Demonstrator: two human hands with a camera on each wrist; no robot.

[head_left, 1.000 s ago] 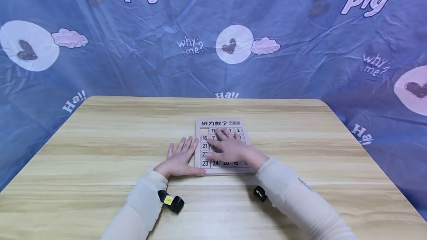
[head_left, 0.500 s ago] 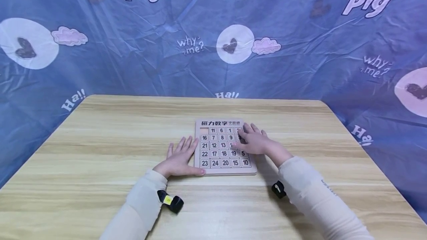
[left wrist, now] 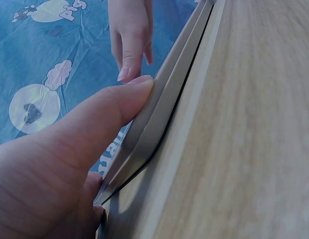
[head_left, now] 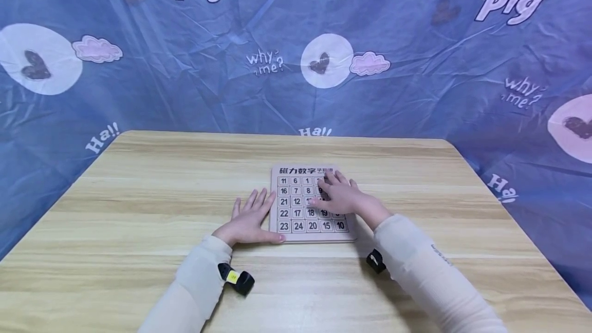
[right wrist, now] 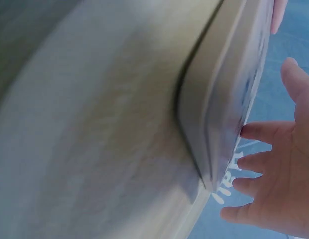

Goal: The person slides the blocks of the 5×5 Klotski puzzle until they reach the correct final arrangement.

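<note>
A pale number sliding puzzle point(head_left: 314, 237) lies flat on the table, its tiles in rows under a printed heading. My left hand point(head_left: 247, 225) rests at the puzzle's left side, fingers spread along the edge and the thumb on the lower left corner. In the left wrist view that thumb point(left wrist: 119, 102) presses on the puzzle's rim point(left wrist: 157, 107). Over the upper right tiles is my right hand point(head_left: 344, 197), fingers extended. The right wrist view shows its index finger point(right wrist: 266, 131) reaching the tile face. Tile 11 point(head_left: 283, 181) sits top left; several right-hand tiles are hidden.
The wooden table point(head_left: 162, 184) runs on around the puzzle on all sides. A blue printed cloth point(head_left: 208, 96) hangs behind the table's far edge. Black wrist cameras point(head_left: 242, 282) are strapped to both sleeves.
My right hand moved right off the middle of the puzzle, then slightly back left. The top-row tiles 11, 6 and 1 slid left, filling the top left gap. The left hand stayed put.
</note>
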